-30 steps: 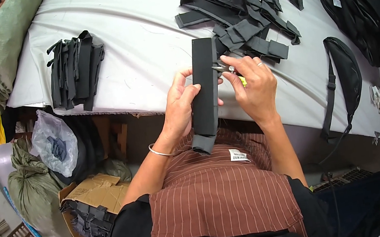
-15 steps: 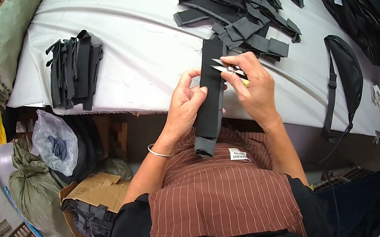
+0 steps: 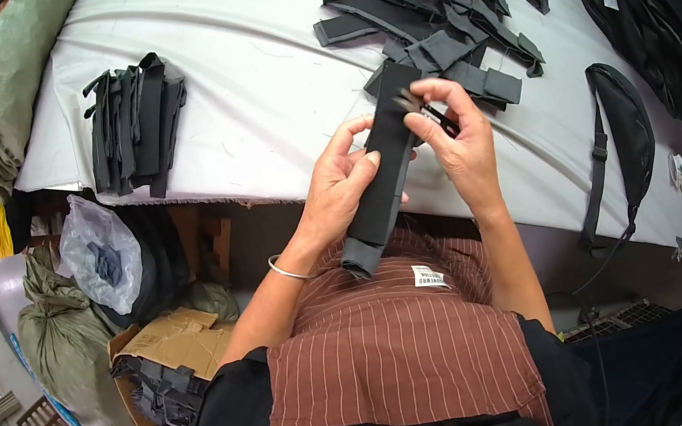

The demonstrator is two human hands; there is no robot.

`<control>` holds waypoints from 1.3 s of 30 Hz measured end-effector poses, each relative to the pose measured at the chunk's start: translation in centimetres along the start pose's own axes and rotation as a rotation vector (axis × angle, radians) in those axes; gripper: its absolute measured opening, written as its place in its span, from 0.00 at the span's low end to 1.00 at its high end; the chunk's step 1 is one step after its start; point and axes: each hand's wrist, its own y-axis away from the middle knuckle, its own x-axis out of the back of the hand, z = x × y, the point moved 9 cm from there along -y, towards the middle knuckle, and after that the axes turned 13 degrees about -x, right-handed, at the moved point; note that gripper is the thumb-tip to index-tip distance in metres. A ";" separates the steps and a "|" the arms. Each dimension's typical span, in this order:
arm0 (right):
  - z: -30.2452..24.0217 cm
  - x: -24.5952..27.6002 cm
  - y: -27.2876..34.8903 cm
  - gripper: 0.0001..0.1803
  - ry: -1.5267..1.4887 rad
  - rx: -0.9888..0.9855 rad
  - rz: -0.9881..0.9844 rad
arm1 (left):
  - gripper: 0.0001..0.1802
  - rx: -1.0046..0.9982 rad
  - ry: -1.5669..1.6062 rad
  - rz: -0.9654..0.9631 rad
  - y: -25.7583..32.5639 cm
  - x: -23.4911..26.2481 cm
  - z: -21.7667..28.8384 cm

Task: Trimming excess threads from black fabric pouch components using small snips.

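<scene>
Holding dark fabric strip (image 3: 392,150) and snips (image 3: 439,119)

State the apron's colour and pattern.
Reddish-brown apron with thin, pale stripes; best seen in the head view.

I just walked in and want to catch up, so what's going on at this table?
A person's left hand grips a long black cloth strip at the near edge of the white-covered table. The right hand holds small snips, their blurred tips close over the strip's far part; whether they touch is unclear. Beyond lies a loose heap of similar strips, with a neater bunch to the left and a black bag to the right.
</scene>
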 end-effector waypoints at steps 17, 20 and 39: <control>-1.6 0.8 1.7 0.14 0.352 0.215 0.135 | 0.24 0.058 0.017 -0.006 1.1 0.8 -0.9; -1.9 -0.1 3.4 0.11 0.386 0.242 0.032 | 0.21 0.034 0.030 0.020 0.9 1.3 -0.9; -2.1 -1.3 4.7 0.09 0.484 0.226 0.121 | 0.17 0.014 0.026 0.016 1.3 1.2 -1.1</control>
